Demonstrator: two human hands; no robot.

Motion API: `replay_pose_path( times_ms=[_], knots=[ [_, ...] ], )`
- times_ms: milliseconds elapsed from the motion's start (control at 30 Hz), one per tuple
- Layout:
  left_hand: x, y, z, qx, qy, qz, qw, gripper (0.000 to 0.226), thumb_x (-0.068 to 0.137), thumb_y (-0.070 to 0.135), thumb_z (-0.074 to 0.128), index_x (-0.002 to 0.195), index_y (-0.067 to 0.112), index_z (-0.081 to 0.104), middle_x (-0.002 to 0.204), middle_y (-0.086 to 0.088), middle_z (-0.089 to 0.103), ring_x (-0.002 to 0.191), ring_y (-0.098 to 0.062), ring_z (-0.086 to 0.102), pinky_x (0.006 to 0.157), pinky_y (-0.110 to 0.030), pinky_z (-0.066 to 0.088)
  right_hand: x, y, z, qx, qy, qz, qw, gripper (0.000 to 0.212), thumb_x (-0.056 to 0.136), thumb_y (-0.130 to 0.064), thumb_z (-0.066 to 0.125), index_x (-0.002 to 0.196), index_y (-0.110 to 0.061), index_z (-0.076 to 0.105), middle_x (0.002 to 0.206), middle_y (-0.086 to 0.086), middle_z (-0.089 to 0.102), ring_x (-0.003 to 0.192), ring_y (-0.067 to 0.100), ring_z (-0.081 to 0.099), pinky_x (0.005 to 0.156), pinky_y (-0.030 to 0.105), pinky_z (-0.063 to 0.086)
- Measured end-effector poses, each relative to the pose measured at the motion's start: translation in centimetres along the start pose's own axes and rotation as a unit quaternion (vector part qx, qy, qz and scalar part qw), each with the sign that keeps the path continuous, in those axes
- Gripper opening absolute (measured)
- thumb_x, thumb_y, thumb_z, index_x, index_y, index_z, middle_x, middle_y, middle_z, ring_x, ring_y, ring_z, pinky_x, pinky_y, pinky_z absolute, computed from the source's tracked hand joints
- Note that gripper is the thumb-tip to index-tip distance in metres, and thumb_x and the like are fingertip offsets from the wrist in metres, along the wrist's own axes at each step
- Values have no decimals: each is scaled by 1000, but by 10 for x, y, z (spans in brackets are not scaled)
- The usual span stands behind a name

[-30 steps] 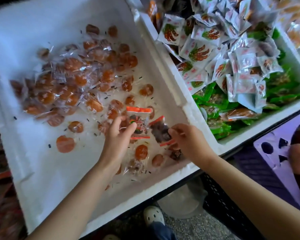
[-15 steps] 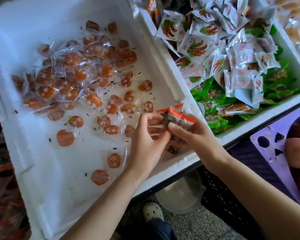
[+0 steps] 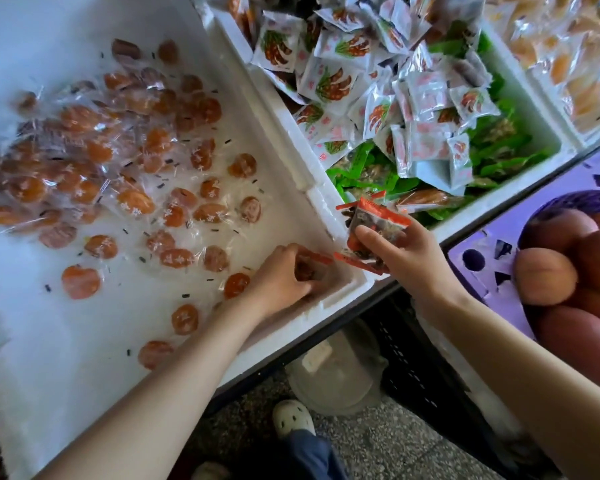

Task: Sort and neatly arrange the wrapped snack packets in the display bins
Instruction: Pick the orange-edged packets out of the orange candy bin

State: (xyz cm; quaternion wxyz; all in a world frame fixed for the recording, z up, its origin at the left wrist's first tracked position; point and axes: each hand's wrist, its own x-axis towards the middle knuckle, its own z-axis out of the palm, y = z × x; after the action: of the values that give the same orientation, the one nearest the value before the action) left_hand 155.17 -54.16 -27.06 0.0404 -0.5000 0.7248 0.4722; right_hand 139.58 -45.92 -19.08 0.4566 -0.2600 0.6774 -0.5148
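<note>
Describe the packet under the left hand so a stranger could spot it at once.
Find the big white foam bin scattered with clear-wrapped orange sweets. In its near right corner the left hand grips one packet. Unlike the orange rounds around it, it holds dark contents and has a red-orange sealed edge, like the stack in the right hand.

Foam bin (image 3: 32, 375) floor lies bare near left; wrapped orange sweets (image 3: 80, 157) crowd the far side; the right wall (image 3: 284, 150) seems to block sideways reach
</note>
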Motion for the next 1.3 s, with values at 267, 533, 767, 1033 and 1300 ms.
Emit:
replay_pose_path(
  times_ms=[267, 533, 767, 1033, 1300],
  knots=[
    [6, -6, -12, -16, -27, -67, 997, 30, 84, 22, 66, 112, 13, 63, 106, -1, 67, 102, -18, 61, 78, -24, 45, -4, 2, 6, -13, -12, -5, 1000, 33, 80, -22, 71, 110, -15, 59, 94, -1, 72, 81, 9, 70, 73, 20, 56],
    [-4, -3, -8, -56, -51, -46, 996, 69, 73, 46, 76, 124, 12, 45, 113, -1, 59, 104, -18, 57, 89, -30, 48, -3, 0, 21, -35, -34, -9, 999, 35, 80, -24, 70, 111, -12, 60, 98, 2, 71, 87, 12, 70, 79, 28, 56],
    [1, -1, -8, -48, -60, -48, 996, 51, 61, 49, 64, 91, 8, 63, 83, -2, 65, 87, -25, 63, 77, -34, 52, -4, 0, 20, -46, -38, -14, 998, 27, 83, -20, 68, 108, -12, 62, 95, 5, 72, 86, 15, 71, 78, 29, 57],
    [-47, -1, -34, -270, 165, 9, 949, 42, 83, 20, 75, 114, 9, 49, 98, 6, 62, 80, 3, 62, 67, -6, 48, -9, -2, 22, -61, -47, -16, 997, 6, 86, -18, 65, 87, -23, 65, 80, -4, 74, 78, 11, 71, 69, 19, 56],
    [-123, -58, -89, -394, 279, 29, 875, 25, 84, 29, 64, 105, 17, 59, 89, 4, 70, 86, -15, 72, 83, -35, 58, -36, 8, 92, -82, -147, 5, 986, 11, 83, -22, 67, 93, -20, 63, 81, -4, 73, 74, 6, 70, 63, 17, 53]
  ],
)
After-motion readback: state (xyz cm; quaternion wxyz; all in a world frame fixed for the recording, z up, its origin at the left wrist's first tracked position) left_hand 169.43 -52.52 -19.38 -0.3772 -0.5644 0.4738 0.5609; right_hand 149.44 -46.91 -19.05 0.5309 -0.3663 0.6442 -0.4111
